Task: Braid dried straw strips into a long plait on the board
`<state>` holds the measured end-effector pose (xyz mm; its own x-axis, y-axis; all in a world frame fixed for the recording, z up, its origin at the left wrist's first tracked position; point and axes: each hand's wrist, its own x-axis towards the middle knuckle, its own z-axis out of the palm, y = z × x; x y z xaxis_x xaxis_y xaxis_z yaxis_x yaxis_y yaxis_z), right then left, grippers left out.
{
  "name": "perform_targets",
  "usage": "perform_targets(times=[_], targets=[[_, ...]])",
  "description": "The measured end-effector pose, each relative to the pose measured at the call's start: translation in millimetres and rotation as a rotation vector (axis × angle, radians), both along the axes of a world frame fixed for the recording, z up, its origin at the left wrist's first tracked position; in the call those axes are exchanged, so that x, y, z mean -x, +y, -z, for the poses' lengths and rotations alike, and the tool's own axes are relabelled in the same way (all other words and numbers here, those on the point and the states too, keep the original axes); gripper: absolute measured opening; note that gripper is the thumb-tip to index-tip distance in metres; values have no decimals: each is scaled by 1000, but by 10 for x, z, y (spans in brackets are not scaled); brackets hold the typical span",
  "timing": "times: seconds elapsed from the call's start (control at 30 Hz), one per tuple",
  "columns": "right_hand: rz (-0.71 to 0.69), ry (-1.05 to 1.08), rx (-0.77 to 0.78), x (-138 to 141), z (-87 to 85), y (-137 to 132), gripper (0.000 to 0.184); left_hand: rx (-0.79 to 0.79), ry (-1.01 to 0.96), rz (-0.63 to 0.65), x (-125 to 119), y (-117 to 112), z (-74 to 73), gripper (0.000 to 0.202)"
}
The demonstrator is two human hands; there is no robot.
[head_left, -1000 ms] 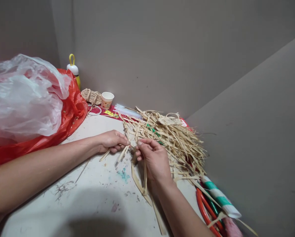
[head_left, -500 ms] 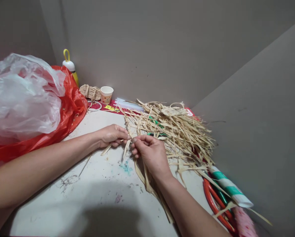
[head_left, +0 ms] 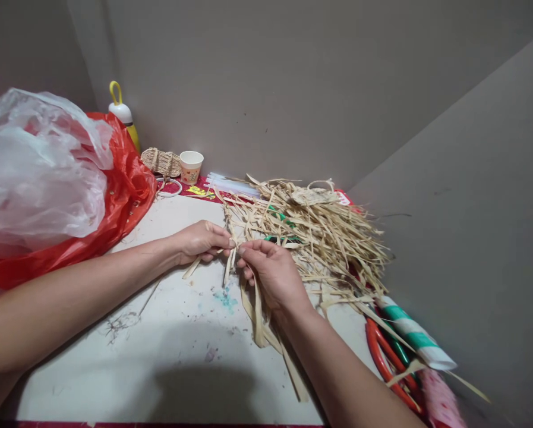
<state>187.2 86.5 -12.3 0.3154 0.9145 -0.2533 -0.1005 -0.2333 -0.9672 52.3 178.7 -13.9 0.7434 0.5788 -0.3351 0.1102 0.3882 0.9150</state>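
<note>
My left hand (head_left: 204,242) is closed, thumb and forefinger pinching dry straw strips (head_left: 229,261) above the white tabletop. Close against it, my right hand (head_left: 273,270) pinches the same bundle of strips from the other side. Longer flat strips (head_left: 258,315) hang below my right palm and trail toward the table's front. Just beyond the fingers lies a large heap of dry straw (head_left: 333,229), with green pieces showing among it. The exact spot where the strips cross is partly covered by my fingertips.
On the left bulges a white and red plastic bag (head_left: 128,178). Behind it stand a yellow bottle (head_left: 122,116), a woven straw piece (head_left: 161,162) and a paper cup (head_left: 190,167). Red-handled scissors (head_left: 377,351) and a green-striped roll (head_left: 415,333) lie at right, near the grey wall.
Both hands stay pinched together at nearly the same spot. The strips under my right hand have shifted and hang more visibly. The whole view has moved slightly.
</note>
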Motion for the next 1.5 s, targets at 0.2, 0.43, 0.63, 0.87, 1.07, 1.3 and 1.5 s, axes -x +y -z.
perform_targets(times=[0.2,0.43,0.63,0.87,1.07,1.3,1.5], targets=[[4,61,65,-46,-2,24,23,-13,0,-12,-13,3,22,16],[-20,29,48,-111,-70,2,17,-28,17,-4,-2,-8,38,13],[52,77,-48,28,-80,-33,16,-31,5,-25,1,-21,40,11],[85,177,-6,80,13,-7,16,-37,-19,-13,-6,-29,23,13],[66,148,-10,89,48,3,17,-40,-32,5,-18,-20,30,15],[57,169,-31,60,58,30,15,-59,-55,27,-12,-22,46,18],[61,90,-76,100,101,26,19,-120,-40,-33,-41,-50,69,23]])
